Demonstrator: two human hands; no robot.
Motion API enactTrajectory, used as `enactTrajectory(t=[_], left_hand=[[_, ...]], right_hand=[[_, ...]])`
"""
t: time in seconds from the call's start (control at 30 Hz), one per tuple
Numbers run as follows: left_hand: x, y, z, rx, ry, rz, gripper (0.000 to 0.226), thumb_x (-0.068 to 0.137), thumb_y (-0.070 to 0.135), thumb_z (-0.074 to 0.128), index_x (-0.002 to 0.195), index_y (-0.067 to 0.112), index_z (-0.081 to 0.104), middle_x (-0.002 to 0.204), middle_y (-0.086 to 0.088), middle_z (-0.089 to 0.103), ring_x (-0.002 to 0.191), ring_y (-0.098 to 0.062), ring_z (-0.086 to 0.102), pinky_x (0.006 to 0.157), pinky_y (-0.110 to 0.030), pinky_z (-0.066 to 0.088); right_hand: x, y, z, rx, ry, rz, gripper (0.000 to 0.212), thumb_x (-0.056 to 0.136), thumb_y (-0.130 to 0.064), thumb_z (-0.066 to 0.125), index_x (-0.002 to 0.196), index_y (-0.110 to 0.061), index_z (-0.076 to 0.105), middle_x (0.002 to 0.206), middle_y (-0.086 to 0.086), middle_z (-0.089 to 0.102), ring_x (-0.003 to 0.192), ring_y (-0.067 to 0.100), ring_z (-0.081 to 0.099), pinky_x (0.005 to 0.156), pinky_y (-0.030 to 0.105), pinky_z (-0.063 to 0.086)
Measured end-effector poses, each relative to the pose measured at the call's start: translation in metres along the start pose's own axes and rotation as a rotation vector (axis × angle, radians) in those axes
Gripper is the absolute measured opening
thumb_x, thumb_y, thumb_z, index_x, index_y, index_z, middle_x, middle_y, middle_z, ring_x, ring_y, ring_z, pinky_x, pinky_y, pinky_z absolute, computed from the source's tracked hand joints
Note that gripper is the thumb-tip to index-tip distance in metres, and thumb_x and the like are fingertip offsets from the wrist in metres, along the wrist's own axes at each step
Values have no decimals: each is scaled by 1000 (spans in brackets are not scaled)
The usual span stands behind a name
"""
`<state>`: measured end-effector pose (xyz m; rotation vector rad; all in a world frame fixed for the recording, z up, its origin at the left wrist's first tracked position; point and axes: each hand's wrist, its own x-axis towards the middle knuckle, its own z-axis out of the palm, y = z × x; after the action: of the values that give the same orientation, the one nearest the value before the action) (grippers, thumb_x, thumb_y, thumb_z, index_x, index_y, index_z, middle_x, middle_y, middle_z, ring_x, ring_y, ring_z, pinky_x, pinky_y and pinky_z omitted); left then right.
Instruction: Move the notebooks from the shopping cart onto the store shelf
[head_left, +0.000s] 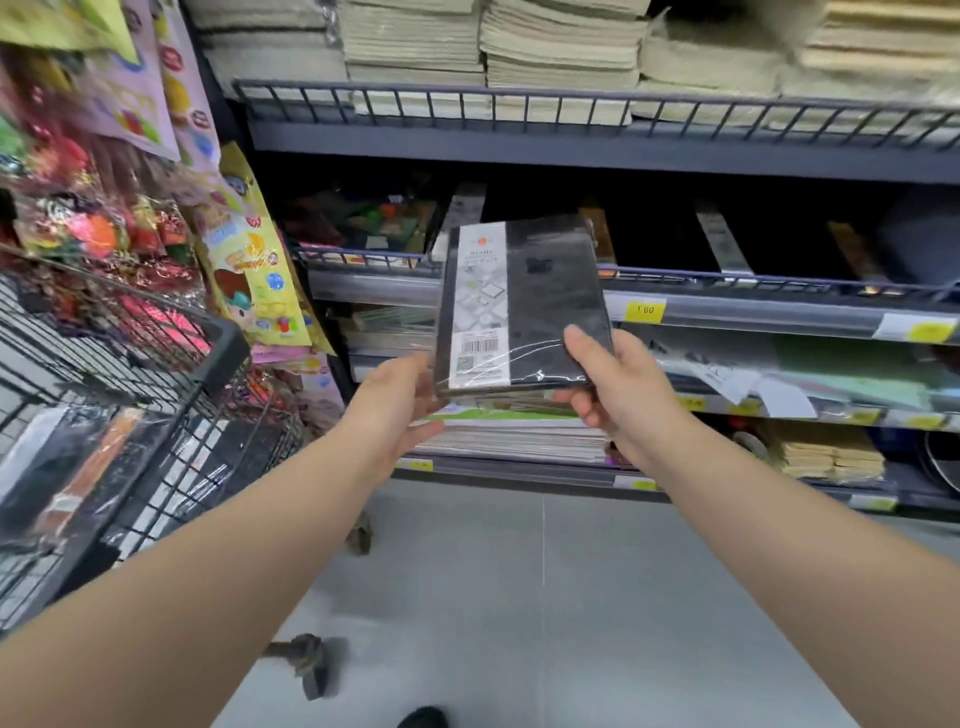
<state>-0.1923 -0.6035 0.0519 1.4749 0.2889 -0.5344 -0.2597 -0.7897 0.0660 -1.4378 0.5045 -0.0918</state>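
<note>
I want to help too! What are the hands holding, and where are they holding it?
Both hands hold a black notebook by its bottom corners: left hand, right hand.

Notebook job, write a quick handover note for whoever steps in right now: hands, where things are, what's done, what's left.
Left hand: holds the lower left corner of the black wrapped notebook.
Right hand: grips its lower right corner, thumb on the cover.
The notebook is held up in front of the middle shelf, not yet set down.
Shopping cart at left has more wrapped notebooks inside.
Done: this one is out of the cart.
Left: shelve it, then move the rest.
</note>
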Motion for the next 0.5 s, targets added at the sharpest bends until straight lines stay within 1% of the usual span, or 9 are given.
enactTrajectory(t=[0.07,0.1,0.17,0.23,0.3,0.33,0.4,0.47,0.5], left_hand=[[16,-1,-14,170,45,63,26,95,26,50,119,22,57,119,-2,63,101,-15,62,75,-29,50],[26,-2,-22,245,80,100,33,94,25,51,127,21,52,124,-4,59,102,-17,60,77,-30,49],[51,-3,-33,428,142,219,45,92,20,54,136,19,43,133,-6,52,107,-21,56,86,-33,46],[78,-1,-40,641,146,363,57,90,13,56,143,14,36,142,-9,44,118,-24,51,94,-31,43],[103,4,-45,874,153,509,69,86,12,60,147,10,28,149,-12,34,132,-27,39,105,-35,35],[115,7,-47,995,159,578,74,85,14,62,148,8,24,151,-13,29,138,-28,31,110,-37,29],[140,15,-48,1166,146,686,81,84,18,64,150,8,18,156,-13,19,144,-28,16,114,-40,21],[165,24,-47,1315,140,742,87,85,24,65,151,10,11,160,-12,7,147,-28,7,116,-41,18],[177,28,-47,1403,153,745,90,85,27,64,152,12,5,161,-10,2,148,-28,3,117,-42,16]], right_hand=[[18,-4,0,12,38,3,36,92,-37,57,117,-11,52,92,17,61,42,6,56,39,21,34],[27,-7,0,6,52,0,39,92,-37,57,120,-11,52,91,18,60,43,6,57,36,18,34],[46,-14,4,0,62,-10,45,92,-37,57,126,-10,48,92,17,60,43,4,57,34,15,34],[65,-18,12,33,78,-7,57,91,-36,59,137,-11,37,94,12,62,44,2,57,36,14,35],[84,-21,22,65,102,16,66,91,-36,60,144,-13,28,96,7,61,44,2,57,36,13,36],[93,-22,27,59,95,22,65,90,-37,60,142,-11,30,96,10,60,44,2,57,36,13,36],[109,-20,35,35,83,22,52,90,-38,60,130,-9,43,91,14,54,44,2,57,37,13,36],[124,-15,42,58,135,23,31,89,-39,61,108,-17,49,80,8,54,44,1,56,41,14,36],[130,-12,47,51,175,11,28,89,-40,61,103,-19,49,75,4,54,46,1,55,43,16,38]])
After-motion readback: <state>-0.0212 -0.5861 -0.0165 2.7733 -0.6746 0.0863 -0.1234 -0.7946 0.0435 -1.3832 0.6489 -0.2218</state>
